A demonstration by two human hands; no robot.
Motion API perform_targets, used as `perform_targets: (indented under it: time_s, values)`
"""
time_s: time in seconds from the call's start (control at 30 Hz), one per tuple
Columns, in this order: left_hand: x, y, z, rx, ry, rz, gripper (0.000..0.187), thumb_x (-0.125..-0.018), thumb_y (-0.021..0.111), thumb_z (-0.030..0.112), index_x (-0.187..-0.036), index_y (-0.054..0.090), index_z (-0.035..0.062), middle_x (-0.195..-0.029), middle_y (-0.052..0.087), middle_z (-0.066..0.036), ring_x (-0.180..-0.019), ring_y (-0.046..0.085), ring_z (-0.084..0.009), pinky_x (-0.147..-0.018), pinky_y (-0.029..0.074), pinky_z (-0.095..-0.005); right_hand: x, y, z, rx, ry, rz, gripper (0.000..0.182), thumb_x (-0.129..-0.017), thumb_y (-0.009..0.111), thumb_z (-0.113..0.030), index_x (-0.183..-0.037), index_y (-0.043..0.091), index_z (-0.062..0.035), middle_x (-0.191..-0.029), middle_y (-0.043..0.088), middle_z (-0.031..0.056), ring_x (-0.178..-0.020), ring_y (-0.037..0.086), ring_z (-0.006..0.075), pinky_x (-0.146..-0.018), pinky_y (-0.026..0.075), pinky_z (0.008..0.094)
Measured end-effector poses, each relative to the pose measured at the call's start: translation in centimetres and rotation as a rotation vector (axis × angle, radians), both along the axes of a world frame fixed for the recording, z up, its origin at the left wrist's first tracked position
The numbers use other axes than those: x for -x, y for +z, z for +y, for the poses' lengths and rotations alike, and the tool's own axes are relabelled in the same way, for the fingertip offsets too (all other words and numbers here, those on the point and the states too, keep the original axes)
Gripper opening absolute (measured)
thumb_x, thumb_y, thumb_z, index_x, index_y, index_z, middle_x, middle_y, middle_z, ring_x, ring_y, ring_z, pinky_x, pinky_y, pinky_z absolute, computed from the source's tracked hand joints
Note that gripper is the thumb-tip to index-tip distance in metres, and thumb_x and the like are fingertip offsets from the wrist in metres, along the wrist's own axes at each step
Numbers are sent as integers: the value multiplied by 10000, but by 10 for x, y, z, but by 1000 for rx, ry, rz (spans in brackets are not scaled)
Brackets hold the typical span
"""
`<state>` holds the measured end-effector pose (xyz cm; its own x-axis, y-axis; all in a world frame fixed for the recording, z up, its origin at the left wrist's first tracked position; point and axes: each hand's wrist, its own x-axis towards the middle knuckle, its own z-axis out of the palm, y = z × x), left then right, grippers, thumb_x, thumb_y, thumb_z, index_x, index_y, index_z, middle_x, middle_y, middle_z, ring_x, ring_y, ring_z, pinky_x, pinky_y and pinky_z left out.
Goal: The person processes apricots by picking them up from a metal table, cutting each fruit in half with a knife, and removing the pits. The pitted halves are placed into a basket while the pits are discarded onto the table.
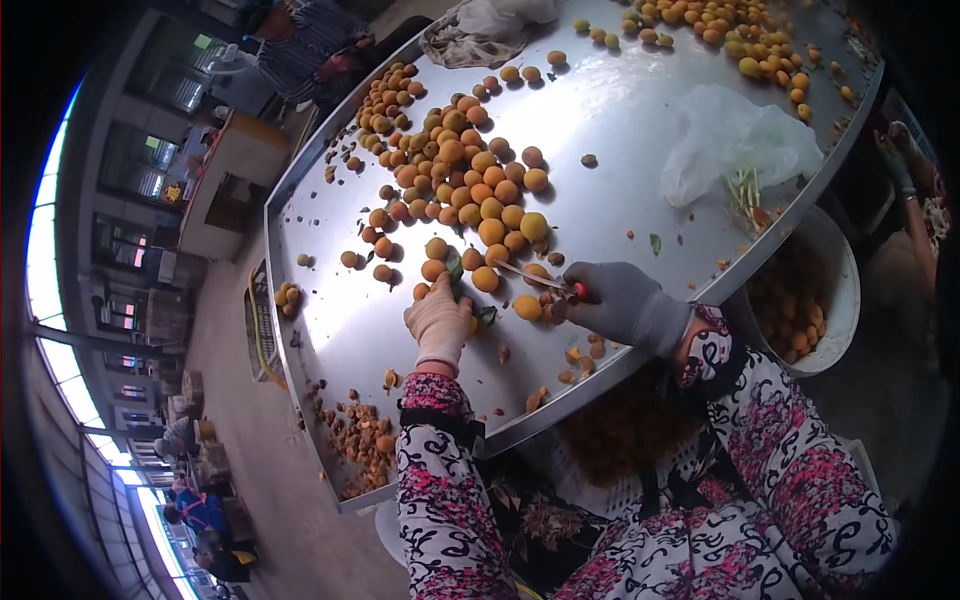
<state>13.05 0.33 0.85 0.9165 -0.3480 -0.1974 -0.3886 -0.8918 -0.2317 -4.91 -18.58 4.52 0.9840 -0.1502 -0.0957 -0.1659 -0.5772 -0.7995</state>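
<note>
Gripping a thin metal tool point(540, 277) with red at its near end, the gray-gloved right hand point(625, 305) has its fingers closed, with the blade pointing toward the left hand's side. The left hand point(440, 318), in a pale glove, is apart from the right and reaches down to the fruit by a green leaf point(455, 264); its fingertips are partly hidden, so I cannot tell whether they clamp anything. A round orange fruit point(528, 307) lies between the hands, nearer the right one. Beyond both hands, a heap of orange and yellowish fruit point(450, 152) spreads over the shiny metal surface point(610, 190). Past the right hand are a crumpled plastic bag point(700, 150) and some pale stems point(745, 195). To the right hand's right, beside the surface, a bucket point(848, 300) holds more fruit. Small brown and orange scraps point(350, 440) lie left of the left hand, toward the near corner.
</note>
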Motion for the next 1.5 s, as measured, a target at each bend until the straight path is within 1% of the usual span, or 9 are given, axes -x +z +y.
perform_targets:
  time_s: [0.37, 0.47, 0.67, 0.8, 0.87, 0.93, 1.1, 1.4, 1.5]
  values:
    - [-21, -30, 29, 195, 4, -8, 214, -820, 543, 244, -1012, 581, 158, -830, 643, -86, -747, 623, -238, -690, 486, -362, 3, 1, 12, 67, -20, -40, 392, -792, 593, -417, -912, 556, -45, -798, 605, 157, -798, 604, 313, -728, 469, 388]
    - [-15, -20, 58, 1313, 354, 451, 135, -802, 567, 46, -935, 586, 29, -737, 583, -22, -613, 500, -97, -577, 430, -239, 3, 2, 13, 48, -10, -32, 378, -796, 591, -404, -916, 557, -47, -811, 609, 156, -813, 605, 314, -743, 471, 382]
    - [3, 23, 92, 1494, 272, 417, 123, -794, 573, 30, -912, 590, -2, -769, 576, -32, -632, 500, -96, -614, 428, -229, 2, 5, 17, 35, 17, -42, 431, -803, 582, -405, -1065, 557, -64, -868, 627, 152, -842, 607, 313, -779, 467, 373]
    - [12, 20, 87, 1426, 265, 366, 122, -803, 583, 79, -902, 598, 10, -755, 576, -22, -637, 509, -93, -616, 429, -233, 2, 5, 22, 24, 32, 25, 452, -803, 574, -425, -1085, 551, -73, -863, 631, 156, -845, 607, 310, -781, 467, 374]
    - [2, 1, 79, 1004, 149, 153, 142, -822, 581, 174, -911, 619, 71, -804, 644, -86, -724, 598, -194, -668, 459, -296, 1, -5, 24, 12, -31, -115, 331, -777, 624, -343, -885, 583, -33, -745, 605, 166, -729, 609, 311, -662, 463, 371]
    - [2, -4, 59, 632, 99, -41, 209, -818, 583, 285, -909, 636, 104, -866, 653, -126, -830, 622, -262, -749, 461, -349, 0, -3, 22, 44, -2, -42, 382, -791, 595, -399, -945, 577, -50, -791, 618, 160, -779, 608, 311, -712, 467, 375]
    - [-3, 0, 33, 157, 367, 125, 710, -721, 549, 621, -1142, 516, 51, -1082, 602, -130, -1010, 570, -267, -845, 424, -357, 0, 1, 20, 122, 27, 53, 456, -805, 561, -470, -1016, 577, -66, -835, 628, 152, -825, 608, 308, -757, 472, 380]
    - [-20, -31, 35, 370, 294, 147, 392, -801, 567, 390, -1072, 572, 107, -982, 634, -150, -966, 581, -306, -843, 426, -373, -2, 2, 19, 44, -27, -170, 292, -768, 628, -318, -851, 570, -45, -707, 587, 154, -694, 597, 319, -629, 466, 377]
    - [-28, -50, 50, 571, 332, 147, 335, -797, 597, 325, -1003, 592, 61, -921, 643, -131, -873, 601, -255, -783, 443, -350, -1, 8, 19, 70, 23, 5, 437, -789, 602, -398, -1085, 558, -80, -827, 627, 129, -814, 608, 295, -745, 475, 373]
